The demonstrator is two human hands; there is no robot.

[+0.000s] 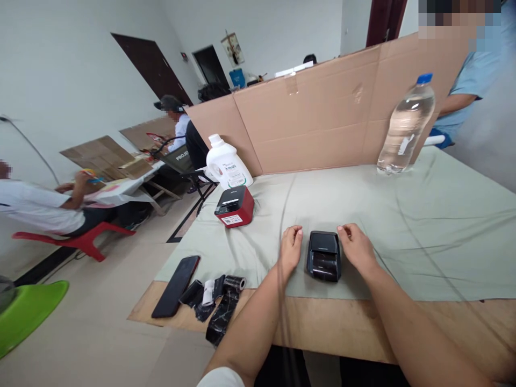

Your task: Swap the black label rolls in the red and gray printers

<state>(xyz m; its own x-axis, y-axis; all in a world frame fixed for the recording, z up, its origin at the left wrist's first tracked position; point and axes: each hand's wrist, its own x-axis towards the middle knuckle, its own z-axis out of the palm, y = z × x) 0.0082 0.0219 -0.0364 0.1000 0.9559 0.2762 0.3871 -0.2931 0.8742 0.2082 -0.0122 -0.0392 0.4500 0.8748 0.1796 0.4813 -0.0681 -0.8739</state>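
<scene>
A small black device [323, 256], shaped like a portable label printer with a glossy front, sits on the cloth between my hands. Just left of it my left hand [291, 248] rests on the table, fingers curled in and apart from the device. On the other side my right hand [358, 248] lies close to its right edge, fingers also curled; whether it touches is unclear. Neither hand shows anything held. Farther left stands a red and black box-shaped printer [235, 206] with a label on its front.
At the left table edge lie a dark phone [176, 286] and black marble-patterned tape [226, 306], partly unrolled. A white jug [229, 164] and a water bottle [406, 126] stand before a cardboard screen [310, 113]. Other people sit beyond the table [322, 199].
</scene>
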